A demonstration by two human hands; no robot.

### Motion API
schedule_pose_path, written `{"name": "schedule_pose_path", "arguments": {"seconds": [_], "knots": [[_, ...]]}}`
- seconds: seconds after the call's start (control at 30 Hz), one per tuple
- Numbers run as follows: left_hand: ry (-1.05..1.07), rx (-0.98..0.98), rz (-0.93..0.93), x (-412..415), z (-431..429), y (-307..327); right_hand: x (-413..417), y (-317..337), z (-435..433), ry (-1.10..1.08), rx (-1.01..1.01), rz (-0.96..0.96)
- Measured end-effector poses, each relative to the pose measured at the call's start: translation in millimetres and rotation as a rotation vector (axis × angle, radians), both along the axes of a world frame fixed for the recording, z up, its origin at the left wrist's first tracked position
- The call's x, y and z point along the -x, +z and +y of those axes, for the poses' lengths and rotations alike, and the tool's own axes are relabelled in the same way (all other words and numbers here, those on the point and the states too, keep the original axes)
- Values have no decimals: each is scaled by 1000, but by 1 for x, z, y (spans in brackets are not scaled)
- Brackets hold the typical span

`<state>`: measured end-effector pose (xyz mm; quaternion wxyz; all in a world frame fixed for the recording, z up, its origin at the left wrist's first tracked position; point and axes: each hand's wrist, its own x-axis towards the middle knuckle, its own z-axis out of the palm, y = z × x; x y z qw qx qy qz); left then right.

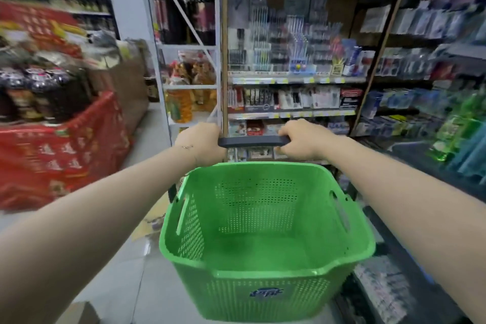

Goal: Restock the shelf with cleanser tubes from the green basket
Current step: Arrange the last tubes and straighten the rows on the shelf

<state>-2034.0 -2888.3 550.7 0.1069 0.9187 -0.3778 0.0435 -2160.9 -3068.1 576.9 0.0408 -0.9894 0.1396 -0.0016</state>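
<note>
Green basket [263, 275]: low centre of the view, hanging above the pale tiled floor [126, 265], its perforated walls and smooth bottom in full view, and a blue logo on the near wall. A dark handle [252, 141] rises above its far rim. The left hand [202, 143] is wrapped round the handle's left end, and the right hand [299, 139] has its fingers curled over the right end. Directly beyond stands a shelf [289, 79] of small packaged goods, blurred. Green bottles [455, 134] stand on racking to the right. To the left is a white rack with yellow oil bottles [181, 108]. Further left, a red-draped display [60, 155] carries dark bottles.
</note>
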Motion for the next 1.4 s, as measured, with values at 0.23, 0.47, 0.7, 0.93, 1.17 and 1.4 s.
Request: {"name": "schedule_pose_path", "arguments": {"seconds": [0.23, 0.47, 0.7, 0.93, 1.17, 1.4], "knots": [[191, -29, -54, -69, 55, -17, -105, -17, 32, 174, 52, -70], [385, -35, -46, -125, 100, -27, -201, -34, 61, 381, 58, -161], [603, -57, -57, -189, 128, -28, -308, -42, 83, 596, 37, -176], [799, -76, -86, -245, 150, -20, -413, -37, 110, 808, -3, -175], [976, -97, -81, -285, 183, -19, -495, -36, 155, 1009, -6, -216], [1102, -74, -47, -335, 237, -28, -575, -41, 223, 1168, -28, -233]]}}
